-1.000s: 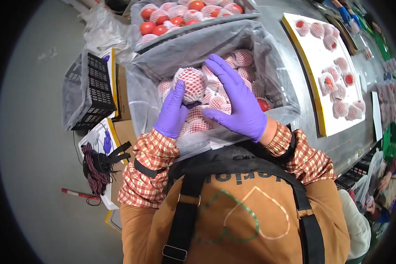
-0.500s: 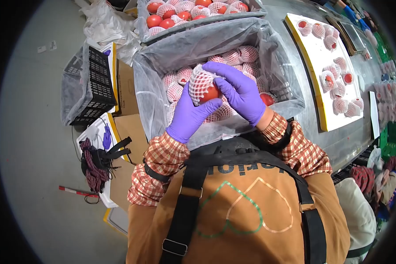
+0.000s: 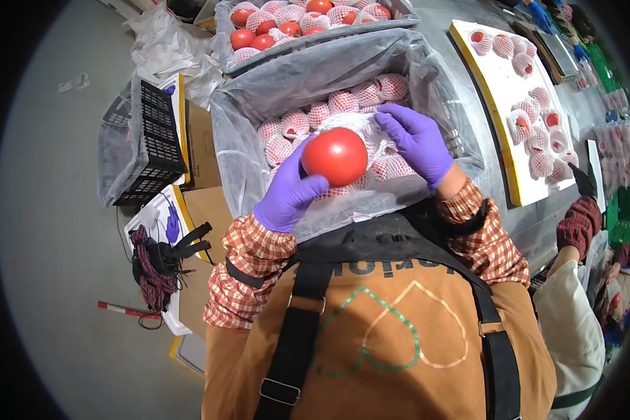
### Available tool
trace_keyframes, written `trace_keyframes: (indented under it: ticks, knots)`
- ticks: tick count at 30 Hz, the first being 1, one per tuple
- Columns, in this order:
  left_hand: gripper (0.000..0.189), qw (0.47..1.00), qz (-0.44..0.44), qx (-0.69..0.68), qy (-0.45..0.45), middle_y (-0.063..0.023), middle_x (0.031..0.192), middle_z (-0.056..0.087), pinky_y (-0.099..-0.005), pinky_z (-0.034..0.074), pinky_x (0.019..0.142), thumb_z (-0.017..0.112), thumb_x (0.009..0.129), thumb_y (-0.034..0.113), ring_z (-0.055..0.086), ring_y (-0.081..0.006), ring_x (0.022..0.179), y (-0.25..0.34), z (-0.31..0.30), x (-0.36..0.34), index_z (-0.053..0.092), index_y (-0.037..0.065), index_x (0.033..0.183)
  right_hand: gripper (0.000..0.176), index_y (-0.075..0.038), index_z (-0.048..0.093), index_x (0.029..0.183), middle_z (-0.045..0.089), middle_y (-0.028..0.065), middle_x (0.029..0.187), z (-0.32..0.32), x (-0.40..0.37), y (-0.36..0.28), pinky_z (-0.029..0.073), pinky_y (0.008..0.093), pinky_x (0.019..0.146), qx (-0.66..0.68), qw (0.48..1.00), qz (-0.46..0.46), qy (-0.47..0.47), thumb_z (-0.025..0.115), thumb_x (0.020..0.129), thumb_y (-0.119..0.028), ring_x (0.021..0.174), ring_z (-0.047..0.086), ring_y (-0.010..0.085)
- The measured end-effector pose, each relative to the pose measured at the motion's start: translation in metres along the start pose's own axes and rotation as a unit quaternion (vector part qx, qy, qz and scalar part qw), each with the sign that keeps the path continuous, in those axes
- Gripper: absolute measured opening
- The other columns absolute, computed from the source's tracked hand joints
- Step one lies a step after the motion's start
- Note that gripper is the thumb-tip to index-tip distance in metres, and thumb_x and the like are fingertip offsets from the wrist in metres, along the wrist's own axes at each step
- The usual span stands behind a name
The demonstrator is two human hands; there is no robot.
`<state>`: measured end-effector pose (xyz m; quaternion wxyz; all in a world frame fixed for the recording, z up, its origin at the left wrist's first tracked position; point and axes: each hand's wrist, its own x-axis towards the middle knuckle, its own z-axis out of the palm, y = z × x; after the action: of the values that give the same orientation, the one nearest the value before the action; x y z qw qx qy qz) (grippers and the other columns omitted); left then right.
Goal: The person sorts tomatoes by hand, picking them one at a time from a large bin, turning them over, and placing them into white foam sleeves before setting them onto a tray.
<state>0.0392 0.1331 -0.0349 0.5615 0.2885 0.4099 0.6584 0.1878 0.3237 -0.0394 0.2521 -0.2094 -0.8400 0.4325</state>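
My left hand (image 3: 287, 192), in a purple glove, holds a bare red tomato (image 3: 334, 155) over a plastic-lined crate (image 3: 248, 105). My right hand (image 3: 414, 140), also gloved, pinches the white foam net sleeve (image 3: 353, 124) that hangs just behind the tomato. The crate below holds several tomatoes wrapped in white foam net (image 3: 295, 122). Both hands are close together above the crate's near side.
A second crate (image 3: 287, 21) of red and netted tomatoes stands further away. A white tray (image 3: 500, 91) with netted tomatoes lies on the metal table to the right. A black empty crate (image 3: 150, 140) and cardboard are on the left floor. Another person's sleeve (image 3: 577, 220) is at right.
The net sleeve came off the tomato: it was fully wrapped, then half peeled, and now the tomato is bare in my left hand with my right hand holding the net.
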Motion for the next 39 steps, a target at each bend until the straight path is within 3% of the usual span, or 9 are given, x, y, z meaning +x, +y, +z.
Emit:
trace_keyframes:
  ticks: [2,8,14,16,20,26,31,36,39]
  knots:
    - [0.082,0.997,0.014,-0.077,0.025,-0.0122,0.134,0.046,-0.0392,0.036,0.106,0.072,0.079,0.041,0.046,-0.0249,0.124,-0.001,0.007,0.0,0.033,0.001,0.139,0.026,-0.004,0.064,0.11,0.066,0.004,0.094,-0.008,-0.004,-0.005,0.05,0.0265,0.073,0.209,0.963,0.163,-0.038,0.058,0.093,-0.024,0.081,0.061,0.0115]
    - [0.067,0.957,0.021,-0.259,0.132,-0.0158,0.143,0.035,-0.054,0.028,0.11,0.06,0.088,0.041,0.041,-0.0334,0.128,-0.008,0.003,0.015,0.031,0.006,0.138,0.035,0.001,0.055,0.122,0.062,0.0046,0.104,-0.008,-0.018,-0.013,0.047,0.0257,0.082,0.496,0.84,0.203,-0.083,0.058,0.093,-0.02,0.094,0.057,0.0099]
    - [0.059,0.904,0.001,-0.416,0.103,-0.0136,0.137,0.042,-0.0492,0.039,0.102,0.054,0.09,0.048,0.046,-0.0312,0.123,-0.009,0.007,0.019,0.038,0.011,0.133,0.044,-0.001,0.047,0.13,0.057,0.0146,0.118,-0.001,-0.021,-0.004,0.041,0.0424,0.097,0.817,0.538,0.152,-0.142,0.052,0.093,-0.026,0.103,0.057,0.0254]
    - [0.057,0.91,-0.003,-0.403,0.102,-0.0131,0.134,0.046,-0.0459,0.046,0.096,0.051,0.091,0.052,0.05,-0.0304,0.119,-0.011,0.01,0.02,0.042,0.013,0.132,0.048,-0.001,0.044,0.131,0.056,0.0135,0.115,-0.006,-0.028,-0.02,0.045,0.0397,0.09,0.775,0.58,0.244,-0.052,0.053,0.092,-0.027,0.093,0.057,0.0231]
    - [0.059,0.948,-0.036,-0.311,0.057,-0.0123,0.129,0.05,-0.043,0.053,0.087,0.048,0.091,0.055,0.054,-0.0295,0.115,-0.013,0.008,0.018,0.044,0.013,0.132,0.05,-0.001,0.04,0.134,0.055,0.0163,0.126,-0.001,-0.021,0.003,0.048,0.0326,0.095,0.785,0.575,0.094,-0.211,0.058,0.089,-0.011,0.11,0.058,0.0208]
    - [0.056,0.957,0.009,-0.241,0.162,-0.014,0.125,0.051,-0.0426,0.053,0.088,0.068,0.086,0.026,0.057,-0.0305,0.11,-0.015,0.021,0.021,0.042,0.003,0.129,0.046,0.003,0.04,0.133,0.051,0.0183,0.129,-0.015,-0.015,-0.006,0.05,0.0323,0.093,0.781,0.61,0.102,-0.087,0.052,0.089,-0.002,0.106,0.06,0.0225]
    - [0.051,0.972,-0.014,-0.179,0.153,-0.0167,0.12,0.053,-0.0379,0.055,0.085,0.065,0.087,0.022,0.059,-0.0344,0.108,-0.009,0.024,0.021,0.041,0.002,0.128,0.048,-0.003,0.032,0.14,0.042,0.0132,0.141,-0.034,-0.011,0.007,0.033,0.0381,0.111,0.786,0.613,0.034,-0.074,0.043,0.093,-0.002,0.125,0.049,0.0214]
    - [0.052,0.978,-0.044,-0.173,0.106,-0.0173,0.115,0.055,-0.0352,0.056,0.072,0.06,0.09,0.032,0.063,-0.0311,0.097,-0.016,0.016,0.02,0.041,0.001,0.127,0.041,0.002,0.049,0.128,0.057,0.0101,0.123,-0.036,-0.012,-0.007,0.043,0.0294,0.097,0.328,0.933,0.142,0.054,0.058,0.089,-0.006,0.111,0.056,0.0182]
    - [0.054,0.985,-0.065,-0.147,0.057,-0.0179,0.115,0.055,-0.0342,0.055,0.066,0.054,0.092,0.038,0.064,-0.0284,0.092,-0.016,0.014,0.022,0.041,0.001,0.128,0.055,0.0,0.048,0.13,0.053,0.0133,0.128,-0.012,-0.015,-0.004,0.04,0.0329,0.1,0.219,0.972,-0.07,-0.042,0.071,0.081,-0.013,0.118,0.052,0.0225]
